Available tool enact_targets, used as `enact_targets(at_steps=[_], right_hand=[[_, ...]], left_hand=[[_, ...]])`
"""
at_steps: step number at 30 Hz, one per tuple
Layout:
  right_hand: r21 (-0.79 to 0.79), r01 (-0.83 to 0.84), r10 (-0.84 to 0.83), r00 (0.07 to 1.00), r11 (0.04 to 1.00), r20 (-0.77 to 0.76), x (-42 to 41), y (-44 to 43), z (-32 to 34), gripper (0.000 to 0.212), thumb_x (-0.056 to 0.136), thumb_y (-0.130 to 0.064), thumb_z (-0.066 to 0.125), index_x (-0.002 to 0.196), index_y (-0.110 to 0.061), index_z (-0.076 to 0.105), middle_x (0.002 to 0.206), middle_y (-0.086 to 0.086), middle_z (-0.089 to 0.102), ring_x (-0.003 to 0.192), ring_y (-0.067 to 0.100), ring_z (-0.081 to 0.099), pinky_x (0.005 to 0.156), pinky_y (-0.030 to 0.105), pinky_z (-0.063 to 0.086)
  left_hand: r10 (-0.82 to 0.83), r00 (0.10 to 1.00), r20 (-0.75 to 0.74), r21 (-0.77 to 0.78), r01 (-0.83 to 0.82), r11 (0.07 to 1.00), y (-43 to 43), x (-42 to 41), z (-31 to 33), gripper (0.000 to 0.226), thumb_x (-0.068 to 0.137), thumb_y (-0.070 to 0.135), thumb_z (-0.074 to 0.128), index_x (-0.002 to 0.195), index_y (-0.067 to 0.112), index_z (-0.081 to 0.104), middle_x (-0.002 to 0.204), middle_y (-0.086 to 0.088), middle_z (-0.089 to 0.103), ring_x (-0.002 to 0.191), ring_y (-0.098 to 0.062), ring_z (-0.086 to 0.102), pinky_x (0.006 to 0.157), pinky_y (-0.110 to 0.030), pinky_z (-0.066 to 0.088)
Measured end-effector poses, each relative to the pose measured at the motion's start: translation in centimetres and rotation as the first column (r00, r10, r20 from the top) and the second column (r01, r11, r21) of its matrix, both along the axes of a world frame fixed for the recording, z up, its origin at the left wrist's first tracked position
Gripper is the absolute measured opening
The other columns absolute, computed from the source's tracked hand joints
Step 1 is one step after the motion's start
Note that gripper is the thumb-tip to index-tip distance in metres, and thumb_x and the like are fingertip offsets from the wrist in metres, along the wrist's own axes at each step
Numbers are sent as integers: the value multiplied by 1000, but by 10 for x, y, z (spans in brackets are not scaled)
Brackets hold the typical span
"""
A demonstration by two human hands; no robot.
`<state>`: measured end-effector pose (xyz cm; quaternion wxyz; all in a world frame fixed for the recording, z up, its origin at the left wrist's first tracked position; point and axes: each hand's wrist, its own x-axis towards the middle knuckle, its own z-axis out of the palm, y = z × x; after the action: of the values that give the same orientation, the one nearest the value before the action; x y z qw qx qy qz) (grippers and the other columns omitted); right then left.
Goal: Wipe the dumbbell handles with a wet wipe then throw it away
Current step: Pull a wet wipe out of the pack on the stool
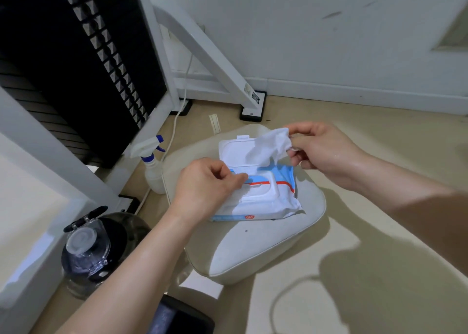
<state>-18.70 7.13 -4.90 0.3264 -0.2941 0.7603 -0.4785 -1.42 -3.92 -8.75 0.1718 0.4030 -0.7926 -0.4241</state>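
**Nearly out: a wipe half drawn from its pack**

Your right hand (326, 151) pinched the top corner of the wet wipe (268, 146) between thumb and fingertips. Your left hand (205, 187) pinched the wipe pack (266, 202) at the edge of its opening, steadying it on the padded seat (253, 252). The hands were apart, with the wipe stretched between them and its lower end inside the pack below the raised lid (235, 151).

The likely trouble was a second wipe trailing out after the first, if the pull ran fast or the left hand loosened. The light pack could also lift or slide off the seat.

No dumbbell showed in view, so you would have had to turn to find the handles, and no bin was visible either. A spray bottle (152, 166) stood on the floor just beside the seat, with a white cable (177, 121) running past it. A clear water bottle (86, 247) stood near your left forearm, by the frame of the weight stack (76, 55).
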Motion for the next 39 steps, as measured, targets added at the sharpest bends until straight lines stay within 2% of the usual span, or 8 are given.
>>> enact_targets(at_steps=[12, 18, 22, 24, 27, 31, 37, 39], right_hand=[[112, -169, 164, 985, 979, 51, -3, 6, -7, 17, 90, -27, 62, 89, -12, 70, 75, -3, 71, 65, 8, 59, 57, 19, 41], [32, -30, 18, 951, 999, 310, -13, 7, -14, 27, 93, -29, 55, 97, -7, 71, 101, 10, 72, 93, 25, 64, 83, 34, 43], [-35, 39, -24, 937, 999, 349, -13, 9, -17, 23, 90, -21, 60, 102, -5, 71, 104, 16, 71, 89, 26, 65, 83, 31, 53], [-45, 62, -46, 955, 997, 293, -16, 11, -18, 18, 87, -16, 64, 100, -5, 71, 97, 14, 71, 81, 22, 62, 73, 25, 51], [-29, 123, -121, 992, 992, 44, -22, 12, -18, 15, 84, -12, 69, 98, -9, 70, 98, 12, 71, 73, 13, 61, 64, 17, 45], [-96, -91, 64, 966, 991, -252, -8, 13, -7, 17, 86, -8, 64, 90, -20, 74, 87, 6, 73, 67, 7, 63, 64, 16, 48], [336, -468, 452, 160, 818, -877, 40, 24, -42, 30, 89, -26, 42, 84, -18, 70, 78, -1, 60, 70, 24, 58, 57, 30, 50], [372, -411, 440, 81, 833, -894, 37, 23, -48, 21, 88, -23, 47, 83, -18, 67, 77, -3, 59, 70, 23, 57, 49, 32, 49]], left_hand=[[-364, 915, 176, -351, 404, 845, 18, 6, 9, 42, 85, 29, 60, 126, 32, 50, 100, 15, 68, 93, -12, 58, 80, -33, 49], [-499, 833, 239, -476, 548, 688, 3, 9, -2, 24, 83, 35, 51, 95, 30, 71, 97, 11, 67, 89, -21, 57, 76, -37, 51], [-222, 975, 16, -523, 198, 829, -5, -9, 8, 40, 85, 23, 65, 125, 24, 58, 127, -2, 55, 115, -27, 49, 98, -24, 33], [-125, 992, 1, -234, 122, 965, -10, -17, 17, 66, 86, 28, 66, 143, 27, 34, 139, -3, 48, 126, -24, 44, 103, -31, 34], [-85, 968, -236, 155, 124, 980, -6, -12, 22, 39, 88, 35, 63, 126, 31, 54, 91, -1, 67, 83, -13, 62, 73, -22, 50], [-336, 931, -139, -218, 302, 928, 3, 16, 2, 29, 82, 48, 65, 76, 22, 75, 80, 5, 69, 75, -11, 61, 73, -33, 49], [-438, 888, 142, -683, 408, 606, 10, 36, -32, 23, 88, 42, 61, 98, 26, 73, 109, 10, 67, 100, -18, 60, 84, -31, 47], [-419, 885, 203, -665, 439, 604, 8, 29, -27, 19, 87, 41, 59, 88, 28, 73, 103, 11, 67, 98, -19, 59, 84, -31, 46]])
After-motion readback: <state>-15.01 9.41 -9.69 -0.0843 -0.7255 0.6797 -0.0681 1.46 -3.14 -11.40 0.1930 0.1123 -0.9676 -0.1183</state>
